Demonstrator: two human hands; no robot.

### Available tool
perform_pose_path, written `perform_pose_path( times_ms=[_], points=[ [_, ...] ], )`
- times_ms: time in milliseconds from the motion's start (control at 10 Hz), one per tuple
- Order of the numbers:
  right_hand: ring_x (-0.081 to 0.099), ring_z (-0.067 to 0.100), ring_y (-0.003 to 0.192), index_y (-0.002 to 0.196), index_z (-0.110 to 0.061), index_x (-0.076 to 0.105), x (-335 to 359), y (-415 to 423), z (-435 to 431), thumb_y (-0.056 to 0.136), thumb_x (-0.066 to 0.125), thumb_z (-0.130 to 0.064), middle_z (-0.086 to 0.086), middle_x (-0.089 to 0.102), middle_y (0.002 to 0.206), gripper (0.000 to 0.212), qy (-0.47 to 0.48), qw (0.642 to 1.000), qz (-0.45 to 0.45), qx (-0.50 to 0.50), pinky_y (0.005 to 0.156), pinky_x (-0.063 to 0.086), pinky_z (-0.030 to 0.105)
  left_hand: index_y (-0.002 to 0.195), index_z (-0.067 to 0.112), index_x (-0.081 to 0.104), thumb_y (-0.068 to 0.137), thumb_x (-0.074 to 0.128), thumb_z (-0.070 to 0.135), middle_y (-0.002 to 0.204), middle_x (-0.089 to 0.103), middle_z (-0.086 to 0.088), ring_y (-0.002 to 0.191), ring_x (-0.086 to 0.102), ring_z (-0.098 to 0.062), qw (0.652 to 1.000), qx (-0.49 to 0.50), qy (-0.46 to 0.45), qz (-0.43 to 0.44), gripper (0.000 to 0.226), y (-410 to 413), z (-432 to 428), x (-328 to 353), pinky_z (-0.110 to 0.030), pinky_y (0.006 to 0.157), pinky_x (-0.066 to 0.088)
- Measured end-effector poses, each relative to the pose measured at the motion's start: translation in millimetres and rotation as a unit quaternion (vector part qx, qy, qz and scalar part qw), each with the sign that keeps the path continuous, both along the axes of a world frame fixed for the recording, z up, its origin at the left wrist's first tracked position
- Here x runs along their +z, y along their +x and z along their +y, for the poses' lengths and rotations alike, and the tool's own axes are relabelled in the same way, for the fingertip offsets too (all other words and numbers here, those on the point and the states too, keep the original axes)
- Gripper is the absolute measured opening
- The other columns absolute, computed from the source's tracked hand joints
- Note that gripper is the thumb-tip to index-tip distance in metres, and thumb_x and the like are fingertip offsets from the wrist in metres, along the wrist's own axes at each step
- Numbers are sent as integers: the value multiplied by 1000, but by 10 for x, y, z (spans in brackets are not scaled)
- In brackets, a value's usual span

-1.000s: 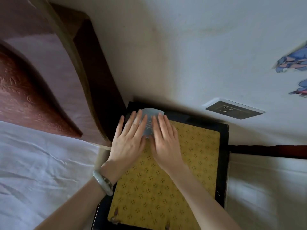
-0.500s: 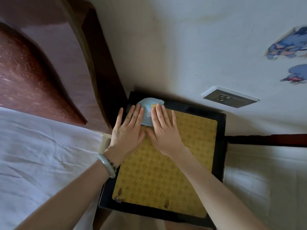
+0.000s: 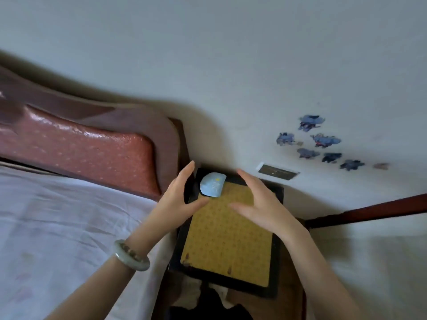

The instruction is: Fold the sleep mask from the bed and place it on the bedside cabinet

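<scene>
Folded pale-blue fabric sleep mask [image 3: 212, 184] lies at the far left corner of the bedside cabinet [image 3: 275, 294], half on the black frame and half on the yellow patterned top panel [image 3: 227, 236] of that surface. It shows one rounded edge toward the bed and one straight edge toward the wall socket, with a small yellow mark on its upper face. Nothing is touching it.

My left hand [image 3: 176, 199] hovers just left of the mask, palm turned inward, fingers [image 3: 184, 175] stretched long and together, thumb reaching out below the mask's near edge. It grips nothing. My right hand [image 3: 261, 202] hangs on the other side, over the yellow panel, fingers loosely curved and spread, thumb pointing back toward the left hand; it too is released and empty. The mask sits between the two hands, near both and apart from both.

On my left wrist is a pale green stone bangle [image 3: 132, 255]. To the left, the bed with its white wrinkled sheet [image 3: 57, 227] runs up to a dark wooden headboard with a red padded inset [image 3: 80, 148], which stands right beside the cabinet. On the white wall behind are a rectangular wall socket [image 3: 277, 172] and a cluster of blue cartoon stickers [image 3: 321, 144]. The whole view is a little motion-blurred.
</scene>
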State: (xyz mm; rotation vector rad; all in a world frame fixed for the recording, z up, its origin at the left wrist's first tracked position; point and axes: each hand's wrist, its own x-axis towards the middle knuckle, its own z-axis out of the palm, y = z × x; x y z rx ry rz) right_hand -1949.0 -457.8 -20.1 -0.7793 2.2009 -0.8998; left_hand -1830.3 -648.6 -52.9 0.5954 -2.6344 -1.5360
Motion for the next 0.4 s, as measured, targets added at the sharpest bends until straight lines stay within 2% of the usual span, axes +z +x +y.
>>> perform_pose_path(
  times_ms=[100,200,300,400],
  points=[
    [23,-19,121,136,-52,20,841,-84,108,81,66,-33,-40,24,135,74,-101,993,47,-25,106,26,25,144,44,12,72,67,50,146,18,33,140,16,8,996,-10,-9,89,91,-160,23,794,-23,113,17],
    [32,-12,124,135,-49,29,1703,-157,241,82,68,-21,-34,32,134,72,-202,972,111,-52,104,30,20,141,52,11,71,68,51,152,23,23,138,18,10,982,-25,-13,187,91,-285,92,1617,-22,111,18],
    [36,-5,127,136,-42,34,2525,-140,409,80,69,-14,-21,40,140,71,-299,935,178,-72,103,33,22,146,38,15,72,71,45,152,29,16,139,23,5,951,-25,-16,309,93,-323,147,2427,-25,111,20],
    [37,-1,129,137,-37,34,3093,58,592,79,70,-10,-16,40,141,73,-346,906,236,-64,106,35,30,147,32,16,75,72,39,152,30,10,140,25,1,921,-47,-45,383,91,-158,260,3069,-32,114,22]
  ],
)
